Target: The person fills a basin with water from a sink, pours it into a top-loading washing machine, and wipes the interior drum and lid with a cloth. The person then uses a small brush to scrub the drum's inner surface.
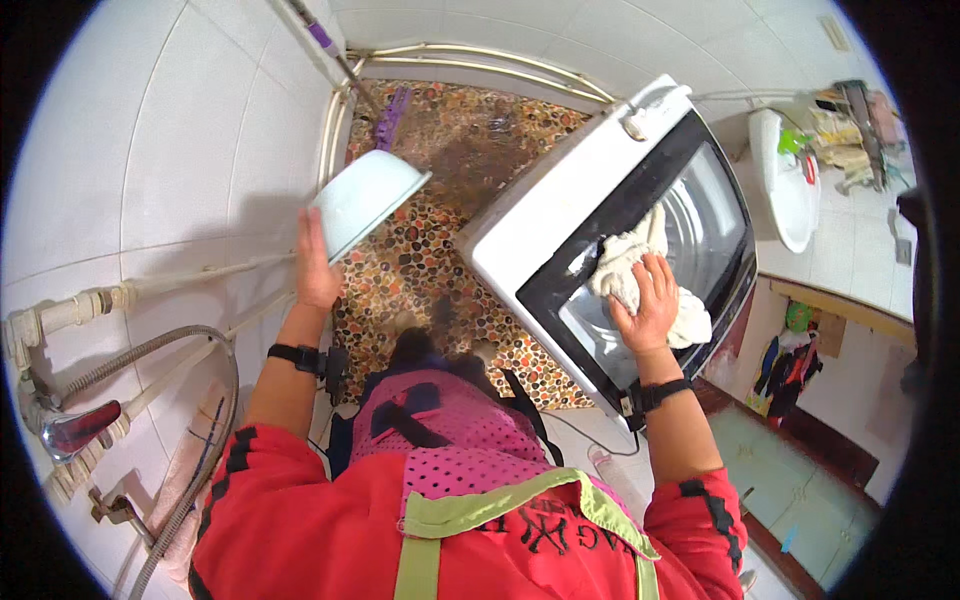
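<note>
A pale blue basin (365, 198) is tilted on its side in my left hand (318, 262). The fingers lie along its outer wall near the tiled wall, and part of the grip is hidden. On the right, my right hand (652, 305) presses down on a crumpled white cloth (632, 262), fingers over it and thumb out to the side. That cloth lies on the clear lid of a white top-loading washing machine (570, 190), which stands at a slant. Some of the cloth hangs past my hand toward the lid's near edge.
A purple mop (392, 118) leans in the far left corner on the pebble-patterned floor (460, 150). Left of me are a tap (80, 428) with a metal hose (225, 400) and pipes. A white washbasin (785, 190) stands beyond the machine; a cable runs below it.
</note>
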Demonstrator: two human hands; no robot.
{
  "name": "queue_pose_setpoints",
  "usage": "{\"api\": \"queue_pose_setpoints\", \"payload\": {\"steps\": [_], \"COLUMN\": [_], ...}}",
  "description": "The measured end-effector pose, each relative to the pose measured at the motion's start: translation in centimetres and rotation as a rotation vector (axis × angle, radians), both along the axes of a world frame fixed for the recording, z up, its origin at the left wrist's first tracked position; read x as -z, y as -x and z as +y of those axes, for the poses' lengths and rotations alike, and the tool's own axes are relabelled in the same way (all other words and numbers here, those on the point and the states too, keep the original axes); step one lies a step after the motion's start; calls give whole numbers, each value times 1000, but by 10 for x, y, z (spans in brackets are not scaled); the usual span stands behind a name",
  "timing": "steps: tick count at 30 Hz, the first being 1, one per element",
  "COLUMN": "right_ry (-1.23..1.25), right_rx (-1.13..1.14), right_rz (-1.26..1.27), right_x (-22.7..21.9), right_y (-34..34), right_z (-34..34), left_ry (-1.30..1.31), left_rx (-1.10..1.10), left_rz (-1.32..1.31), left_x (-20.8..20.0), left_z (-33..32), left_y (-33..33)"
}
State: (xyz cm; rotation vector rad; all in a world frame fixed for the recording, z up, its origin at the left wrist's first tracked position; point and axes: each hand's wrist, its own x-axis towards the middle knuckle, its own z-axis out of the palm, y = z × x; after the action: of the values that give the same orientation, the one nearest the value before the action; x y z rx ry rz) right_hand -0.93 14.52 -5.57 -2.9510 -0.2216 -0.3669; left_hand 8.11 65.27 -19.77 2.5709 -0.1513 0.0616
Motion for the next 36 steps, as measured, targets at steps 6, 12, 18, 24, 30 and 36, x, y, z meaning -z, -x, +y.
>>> {"api": "queue_pose_setpoints", "payload": {"steps": [6,12,18,24,30,36], "right_ry": [-17,-27,-324,-1003,-639,-216], "right_rx": [18,2,12,140,-80,-282], "right_rz": [6,-14,-10,-81,104,216], "right_x": [-4,-7,-1,-4,-31,-27], "right_y": [1,1,4,4,14,28], "right_z": [2,4,-7,-33,-63,-55], "left_ry": [275,1076,1302,1465,1468,1464], "left_rx": [-276,-875,-1024,-1008,-847,-668], "left_rz": [-75,347,421,328,194,117], "left_x": [6,-24,-60,-88,-144,-181], "left_z": [7,-11,-42,-64,-97,-136], "left_y": [15,58,116,160,171,154]}}
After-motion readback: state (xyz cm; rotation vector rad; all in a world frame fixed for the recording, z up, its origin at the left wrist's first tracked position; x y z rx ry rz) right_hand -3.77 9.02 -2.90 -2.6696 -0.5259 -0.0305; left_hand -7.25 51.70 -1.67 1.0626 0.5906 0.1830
